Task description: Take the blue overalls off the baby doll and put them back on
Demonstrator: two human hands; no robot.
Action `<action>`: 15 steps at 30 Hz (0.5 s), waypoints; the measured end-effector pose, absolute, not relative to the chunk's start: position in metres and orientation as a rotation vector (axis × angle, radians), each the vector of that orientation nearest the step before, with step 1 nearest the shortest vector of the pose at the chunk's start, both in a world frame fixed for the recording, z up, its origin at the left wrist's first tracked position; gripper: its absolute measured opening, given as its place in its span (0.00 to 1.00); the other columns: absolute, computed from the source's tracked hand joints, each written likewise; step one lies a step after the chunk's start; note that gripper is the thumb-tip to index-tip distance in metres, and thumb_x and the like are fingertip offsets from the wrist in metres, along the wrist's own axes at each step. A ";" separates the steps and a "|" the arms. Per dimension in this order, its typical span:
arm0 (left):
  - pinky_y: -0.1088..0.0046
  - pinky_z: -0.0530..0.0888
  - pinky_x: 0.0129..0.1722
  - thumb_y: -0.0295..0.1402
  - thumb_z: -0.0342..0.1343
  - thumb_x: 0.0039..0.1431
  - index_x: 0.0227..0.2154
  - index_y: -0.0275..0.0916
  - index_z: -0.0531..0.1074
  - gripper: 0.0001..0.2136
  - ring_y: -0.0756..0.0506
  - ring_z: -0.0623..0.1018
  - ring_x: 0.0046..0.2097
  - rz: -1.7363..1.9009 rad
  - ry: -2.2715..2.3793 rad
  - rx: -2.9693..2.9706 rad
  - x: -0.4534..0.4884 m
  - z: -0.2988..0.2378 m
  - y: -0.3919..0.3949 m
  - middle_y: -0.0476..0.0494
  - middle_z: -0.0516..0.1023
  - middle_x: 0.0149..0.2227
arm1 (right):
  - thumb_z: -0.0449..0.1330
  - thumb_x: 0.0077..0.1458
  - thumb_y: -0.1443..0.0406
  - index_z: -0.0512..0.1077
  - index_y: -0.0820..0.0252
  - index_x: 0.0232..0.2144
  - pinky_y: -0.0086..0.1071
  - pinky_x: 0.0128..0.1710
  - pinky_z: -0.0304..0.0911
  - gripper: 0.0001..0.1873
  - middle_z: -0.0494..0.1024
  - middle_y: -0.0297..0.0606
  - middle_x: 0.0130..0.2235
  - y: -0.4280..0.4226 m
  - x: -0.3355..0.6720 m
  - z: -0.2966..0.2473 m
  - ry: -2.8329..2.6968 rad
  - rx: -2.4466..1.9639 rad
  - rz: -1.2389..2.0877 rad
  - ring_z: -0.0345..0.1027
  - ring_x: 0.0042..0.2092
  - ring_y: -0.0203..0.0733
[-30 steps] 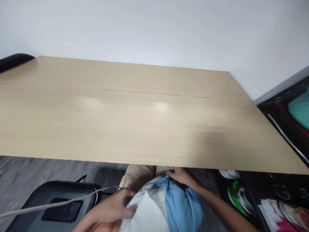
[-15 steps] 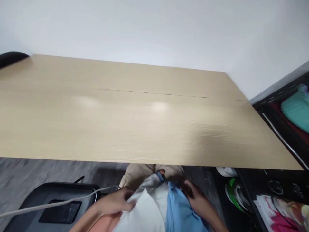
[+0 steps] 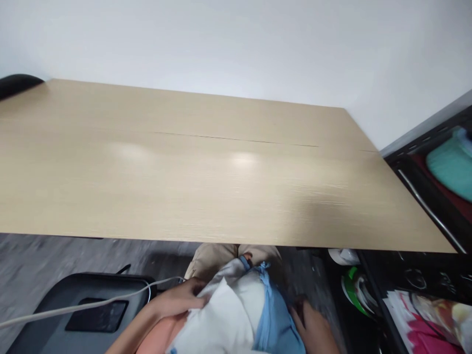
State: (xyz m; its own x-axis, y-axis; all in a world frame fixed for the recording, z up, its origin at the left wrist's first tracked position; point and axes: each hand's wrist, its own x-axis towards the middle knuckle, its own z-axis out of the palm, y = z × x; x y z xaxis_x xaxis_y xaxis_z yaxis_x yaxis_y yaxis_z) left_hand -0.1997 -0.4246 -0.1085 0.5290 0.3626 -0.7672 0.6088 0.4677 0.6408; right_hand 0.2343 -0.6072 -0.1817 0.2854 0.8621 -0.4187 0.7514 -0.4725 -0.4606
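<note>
white, grey and blue cloth bundle (image 3: 224, 319): one, soft, lying on the lap below the near edge of the bench (image 3: 184, 196); white panel at the middle, grey part with a blue cuff toward the knees, blue part along the right. small brownish shape at the cuff, too small to identify.

left hand (image 3: 182, 297): at the bundle's left edge, thumb over the fabric, thumb and fingers clamped on the cloth.

right hand (image 3: 315, 327): beside the blue part, thumb against its edge; dim and partly cut off by the frame, so whether the fingers grip cannot be told.

beige trousers (image 3: 214, 258): under the bundle, knees reaching beneath the bench.

pale wood-look bench: thin dark seam running across, two light reflections.

dark grey seat-like piece (image 3: 51, 305): at left, bearing a black flat slab (image 3: 96, 317); white cable (image 3: 55, 317) passing over both.

green-rimmed round item (image 3: 354, 295): at right, low, next to papers and packets (image 3: 424, 317).

teal item (image 3: 450, 164): far right, blurred, beside the bench.
</note>
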 end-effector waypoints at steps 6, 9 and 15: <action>0.52 0.84 0.70 0.53 0.66 0.57 0.64 0.31 0.89 0.39 0.19 0.85 0.72 -0.186 1.069 1.158 -0.200 -0.100 -0.427 0.38 0.92 0.67 | 0.59 0.61 0.30 0.87 0.38 0.34 0.62 0.47 0.83 0.29 0.94 0.46 0.36 -0.605 0.245 -0.179 -1.359 -2.299 1.163 0.93 0.45 0.81; 0.53 0.84 0.69 0.54 0.67 0.57 0.60 0.35 0.92 0.35 0.18 0.85 0.71 -0.173 1.043 1.167 -0.199 -0.098 -0.426 0.41 0.93 0.64 | 0.60 0.59 0.28 0.86 0.38 0.28 0.65 0.48 0.80 0.31 0.92 0.48 0.34 -0.608 0.244 -0.176 -1.337 -2.344 1.153 0.92 0.45 0.83; 0.55 0.88 0.63 0.56 0.70 0.54 0.58 0.35 0.93 0.36 0.21 0.87 0.65 -0.158 1.001 1.193 -0.205 -0.115 -0.424 0.36 0.94 0.61 | 0.64 0.57 0.26 0.84 0.41 0.27 0.56 0.39 0.78 0.33 0.83 0.43 0.25 -0.603 0.238 -0.162 -1.218 -2.202 1.167 0.85 0.33 0.69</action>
